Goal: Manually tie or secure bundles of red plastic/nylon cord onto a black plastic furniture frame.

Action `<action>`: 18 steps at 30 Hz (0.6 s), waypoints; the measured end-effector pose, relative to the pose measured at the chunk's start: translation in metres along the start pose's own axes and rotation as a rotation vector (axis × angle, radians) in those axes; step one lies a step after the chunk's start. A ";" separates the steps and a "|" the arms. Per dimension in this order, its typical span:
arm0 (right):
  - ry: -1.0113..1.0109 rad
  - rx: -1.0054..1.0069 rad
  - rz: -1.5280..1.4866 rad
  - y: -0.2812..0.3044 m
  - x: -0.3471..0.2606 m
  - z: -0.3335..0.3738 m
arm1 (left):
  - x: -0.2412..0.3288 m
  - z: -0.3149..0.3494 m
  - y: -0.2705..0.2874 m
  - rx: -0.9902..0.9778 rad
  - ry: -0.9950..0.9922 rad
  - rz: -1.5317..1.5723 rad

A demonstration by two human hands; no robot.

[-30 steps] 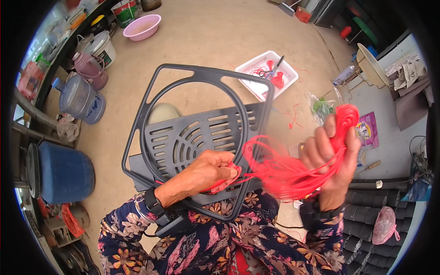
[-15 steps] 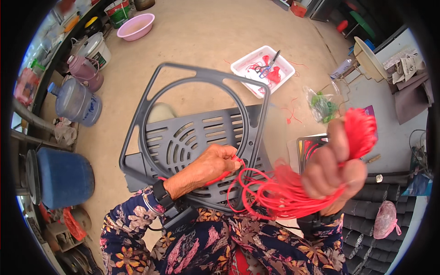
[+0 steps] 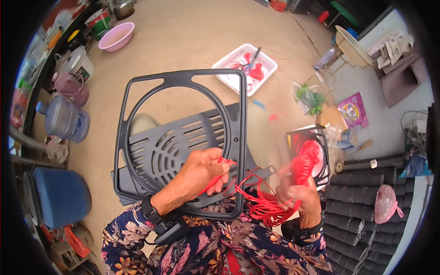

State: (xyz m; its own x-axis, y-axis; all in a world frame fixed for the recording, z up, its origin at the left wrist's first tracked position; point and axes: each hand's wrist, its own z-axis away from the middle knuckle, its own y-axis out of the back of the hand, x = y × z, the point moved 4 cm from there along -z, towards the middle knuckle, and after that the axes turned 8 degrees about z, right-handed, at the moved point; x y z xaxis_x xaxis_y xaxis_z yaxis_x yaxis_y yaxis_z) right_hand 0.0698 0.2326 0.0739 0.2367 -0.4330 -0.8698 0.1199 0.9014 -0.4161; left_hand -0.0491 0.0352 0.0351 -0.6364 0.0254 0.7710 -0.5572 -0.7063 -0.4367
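Black plastic square frame with a round inner ring (image 3: 234,130) overlaps a dark-grey slotted plastic panel (image 3: 180,145). Beyond sits a white rectangular tray (image 3: 228,60). Right of the frame, a bright-red hank of cord (image 3: 308,158) (loops trailing leftward) is gripped in the right hand (image 3: 300,195); the left hand (image 3: 206,169), apart from it, pinches red cord (image 3: 225,161).

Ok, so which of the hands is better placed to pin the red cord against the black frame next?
Probably the left hand: it pinches the red cord over the black frame. The right hand is out beyond the frame's right side, busy gripping a thick bundle of cord.
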 end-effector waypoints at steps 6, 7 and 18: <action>-0.026 0.050 0.846 0.017 0.034 -0.005 | -0.017 -0.010 -0.021 -0.090 0.053 -0.024; -0.040 -0.007 0.919 0.018 0.039 -0.007 | -0.019 -0.012 -0.024 -0.090 0.067 -0.040; -0.018 0.384 0.993 0.092 0.046 -0.010 | -0.025 -0.059 -0.058 -0.118 0.020 -0.225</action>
State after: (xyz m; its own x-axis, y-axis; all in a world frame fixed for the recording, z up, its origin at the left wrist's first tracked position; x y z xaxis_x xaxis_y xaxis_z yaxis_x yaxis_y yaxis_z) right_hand 0.0817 0.2960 -0.0071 0.4095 0.4924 -0.7680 0.1601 0.7899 0.5919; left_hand -0.0324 0.1171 0.0132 -0.4994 0.1874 0.8459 -0.7434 -0.5940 -0.3073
